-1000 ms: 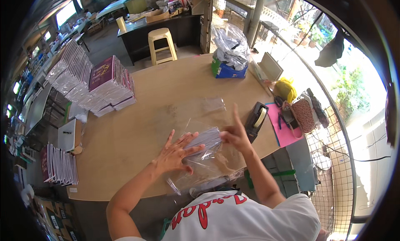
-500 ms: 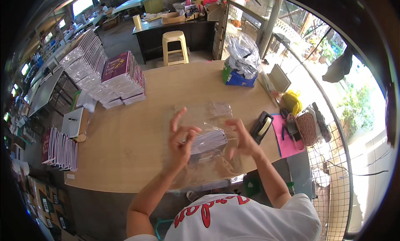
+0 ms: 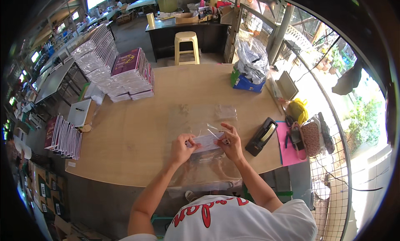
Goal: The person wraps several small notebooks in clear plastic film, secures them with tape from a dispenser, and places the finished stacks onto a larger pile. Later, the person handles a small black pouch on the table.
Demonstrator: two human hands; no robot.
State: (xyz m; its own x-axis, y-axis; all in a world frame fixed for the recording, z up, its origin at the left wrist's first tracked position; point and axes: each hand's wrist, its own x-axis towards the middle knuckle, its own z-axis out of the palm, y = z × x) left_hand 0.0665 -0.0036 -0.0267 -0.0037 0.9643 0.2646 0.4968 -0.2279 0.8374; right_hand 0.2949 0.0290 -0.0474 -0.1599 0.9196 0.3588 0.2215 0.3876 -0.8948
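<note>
A small white bundle [image 3: 207, 142], which looks like a packet of papers with loose clear film at its far edge, lies in front of me. My left hand [image 3: 181, 150] pinches its left end between thumb and fingers. At the right end, my right hand [image 3: 231, 145] has thumb and index finger pressed together on the bundle, with another finger raised. Whether the right pinch takes in the film too, I cannot tell. Clear plastic sheets [image 3: 183, 116] spread under and around the bundle, reaching the table's near edge.
Tall stacks of plastic-wrapped purple books [image 3: 127, 62] stand at the far left, with more books [image 3: 64, 139] nearer. On the right are a black tape dispenser [image 3: 261, 137], a pink sheet [image 3: 291, 151] and a woven pouch [image 3: 310, 139]. A blue-green box [image 3: 248, 82] holds crumpled plastic.
Both hands, earlier raised and spread apart over the bundle, have come down and closed on its two ends. The view has shifted slightly.
</note>
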